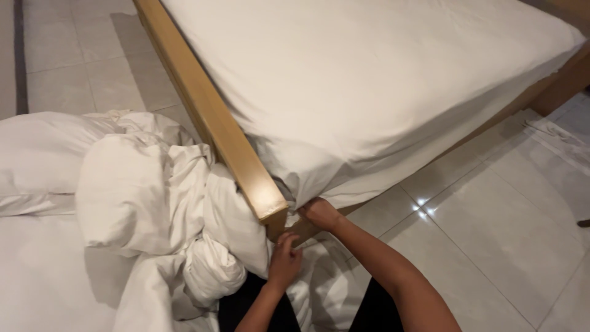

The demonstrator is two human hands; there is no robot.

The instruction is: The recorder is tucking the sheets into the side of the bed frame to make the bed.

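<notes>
A mattress covered by a white fitted sheet point(369, 80) lies in a light wooden bed frame point(212, 117). My right hand point(319, 212) reaches under the near corner of the mattress and grips the sheet's edge where it bunches against the frame. Just below, my left hand point(284, 258) rests with curled fingers beside the corner post of the frame; whether it holds cloth is hidden.
A heap of crumpled white bedding point(141, 203) lies on the floor left of the frame. Pale glossy floor tiles point(491, 233) spread to the right. Another strip of white cloth point(562, 138) lies at the far right.
</notes>
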